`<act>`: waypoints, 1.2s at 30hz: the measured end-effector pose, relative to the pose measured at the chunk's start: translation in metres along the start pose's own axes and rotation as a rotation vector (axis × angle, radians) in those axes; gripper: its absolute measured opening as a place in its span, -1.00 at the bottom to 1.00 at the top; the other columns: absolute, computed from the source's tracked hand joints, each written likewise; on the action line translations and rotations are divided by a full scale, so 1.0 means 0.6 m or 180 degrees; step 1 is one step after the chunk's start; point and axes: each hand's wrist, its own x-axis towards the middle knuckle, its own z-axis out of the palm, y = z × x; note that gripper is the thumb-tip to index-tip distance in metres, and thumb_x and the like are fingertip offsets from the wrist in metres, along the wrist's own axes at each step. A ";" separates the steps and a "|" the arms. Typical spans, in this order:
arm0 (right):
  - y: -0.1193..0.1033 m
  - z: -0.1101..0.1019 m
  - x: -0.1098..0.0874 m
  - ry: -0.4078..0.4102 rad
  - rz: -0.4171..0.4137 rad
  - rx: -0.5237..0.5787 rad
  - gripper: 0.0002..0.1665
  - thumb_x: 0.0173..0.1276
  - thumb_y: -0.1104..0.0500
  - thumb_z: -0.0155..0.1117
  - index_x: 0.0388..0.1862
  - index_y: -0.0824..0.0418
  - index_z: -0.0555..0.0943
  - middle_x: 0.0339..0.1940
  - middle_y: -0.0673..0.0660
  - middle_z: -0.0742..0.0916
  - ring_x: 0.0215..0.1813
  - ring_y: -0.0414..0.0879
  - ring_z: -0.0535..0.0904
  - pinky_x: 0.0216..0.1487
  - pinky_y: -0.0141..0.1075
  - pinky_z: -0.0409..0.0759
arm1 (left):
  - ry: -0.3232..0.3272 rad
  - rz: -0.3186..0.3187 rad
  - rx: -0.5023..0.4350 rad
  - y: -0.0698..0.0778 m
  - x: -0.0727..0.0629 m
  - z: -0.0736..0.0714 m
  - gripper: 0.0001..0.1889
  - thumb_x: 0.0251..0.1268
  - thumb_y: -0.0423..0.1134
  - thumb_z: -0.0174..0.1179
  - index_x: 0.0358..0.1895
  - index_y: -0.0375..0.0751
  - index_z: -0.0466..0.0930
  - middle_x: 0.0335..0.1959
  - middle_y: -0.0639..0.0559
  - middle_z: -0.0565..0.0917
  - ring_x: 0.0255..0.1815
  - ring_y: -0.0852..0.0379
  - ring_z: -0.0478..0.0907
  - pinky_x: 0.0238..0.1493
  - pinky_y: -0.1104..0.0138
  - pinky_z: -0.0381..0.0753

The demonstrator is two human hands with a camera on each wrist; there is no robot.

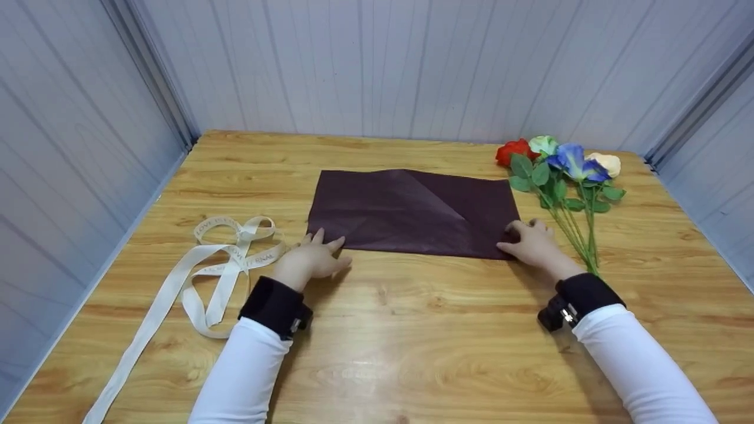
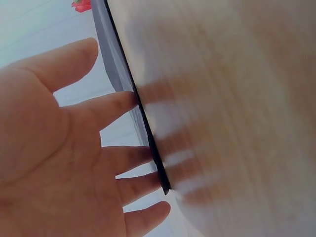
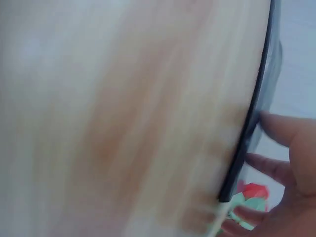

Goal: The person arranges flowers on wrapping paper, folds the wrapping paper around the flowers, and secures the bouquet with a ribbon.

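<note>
Touching dark paper [image 1: 400, 212] along its near edge, left hand [image 1: 310, 259] and right hand [image 1: 535, 244] have fingers apart.

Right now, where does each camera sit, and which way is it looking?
Head: on the person's head, looking forward and down at the table, ribbon, paper and flowers; the left hand, right hand and sleeves show.
Left wrist: on that wrist, looking at the paper's near edge, left end; the left hand's palm side shows.
Right wrist: on that wrist, looking at the same edge's right end; part of the right hand shows.
Both wrist views share paper, table and red flower.
</note>
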 end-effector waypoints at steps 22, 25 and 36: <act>0.015 -0.010 0.016 0.0784 0.0504 0.1073 -0.37 0.32 0.24 0.24 0.33 0.35 0.30 -0.52 0.03 0.48 -0.46 -0.13 0.38 -0.35 -0.33 0.35 | 0.0020 -0.0078 0.0031 0.002 0.009 -0.004 -0.36 0.43 0.13 -0.14 0.50 0.08 -0.02 0.53 -0.30 -0.24 0.51 -0.33 -0.33 0.42 -0.19 -0.14; 0.012 -0.009 0.016 0.0907 0.0377 0.0996 -0.45 0.34 0.25 0.21 0.28 0.33 0.34 -0.59 0.02 0.44 -0.55 -0.14 0.32 -0.43 -0.33 0.30 | 0.0028 -0.0078 0.0023 0.000 0.010 -0.005 -0.35 0.43 0.14 -0.14 0.50 0.08 -0.02 0.53 -0.29 -0.24 0.51 -0.32 -0.33 0.41 -0.19 -0.15; 0.014 -0.006 0.014 0.1565 0.0266 0.1023 -0.71 0.31 0.25 0.25 -0.08 0.44 0.58 -0.21 0.38 0.68 -0.18 0.10 0.59 -0.18 -0.30 0.47 | 0.0110 -0.0021 -0.0095 -0.017 0.015 -0.008 -0.37 0.42 0.21 -0.21 0.49 0.17 0.03 0.54 -0.20 -0.23 0.52 -0.30 -0.35 0.30 -0.36 -0.38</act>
